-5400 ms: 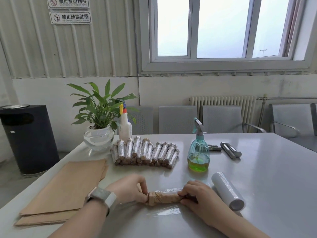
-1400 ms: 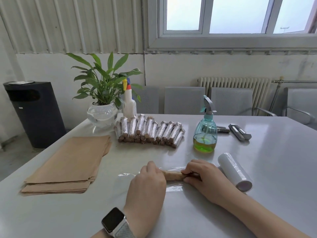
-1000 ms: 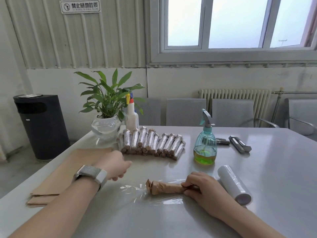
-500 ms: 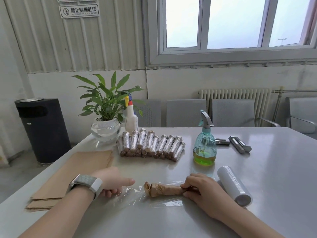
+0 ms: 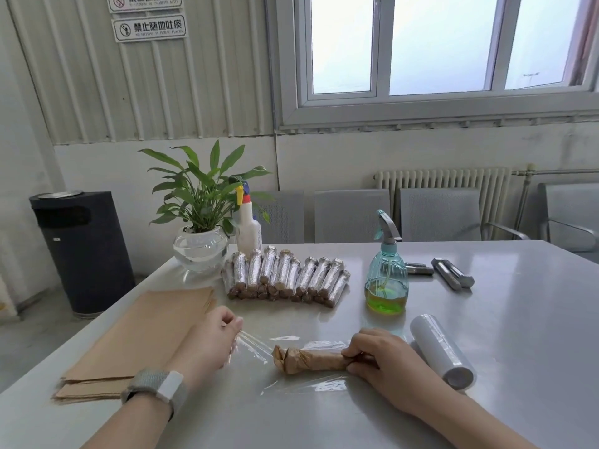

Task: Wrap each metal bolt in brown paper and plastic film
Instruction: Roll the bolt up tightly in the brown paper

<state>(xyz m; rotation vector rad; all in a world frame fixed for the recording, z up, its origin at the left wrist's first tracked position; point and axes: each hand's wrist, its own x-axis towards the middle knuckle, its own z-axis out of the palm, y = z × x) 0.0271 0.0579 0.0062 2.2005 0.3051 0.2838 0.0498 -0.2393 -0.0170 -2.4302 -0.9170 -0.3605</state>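
1. Nearest, at the lower left of the frame, a forearm with a grey-strapped watch (image 5: 158, 388) is seen, leading up to the left hand (image 5: 212, 340).
2. An edge of the clear plastic film (image 5: 256, 346) is pinched between the curled fingers (image 5: 234, 323) of that hand and is drawn taut to the left, just above the grey surface (image 5: 518, 335).
3. At lower centre, the paper-wrapped bolt (image 5: 308, 359) is laid crosswise on the film, its crumpled end pointing left.
4. Its right end is gripped by the right hand (image 5: 381, 358), whose fingers are curled round it.
5. Just to the right of that hand, a roll of film (image 5: 440, 353) is laid on the surface, one end turned toward the camera.
6. At left, a stack of brown paper sheets (image 5: 139, 341) is spread flat, partly covered by the left hand.
7. Farther back at centre, a row of finished wrapped bolts (image 5: 285, 277) is piled side by side.
8. To the right of the row, a teal spray bottle (image 5: 386, 280) holding green liquid is stood upright; behind it, bare metal bolts (image 5: 452, 277) are laid.
9. Behind the row at left, a potted plant (image 5: 201, 222) in a glass bowl and a white squeeze bottle (image 5: 249, 230) are placed.
10. Beyond the surface, grey chairs (image 5: 351, 215), a radiator (image 5: 444, 181) and a window (image 5: 437, 50) are seen, and a black bin (image 5: 82, 251) is stood on the floor at far left.
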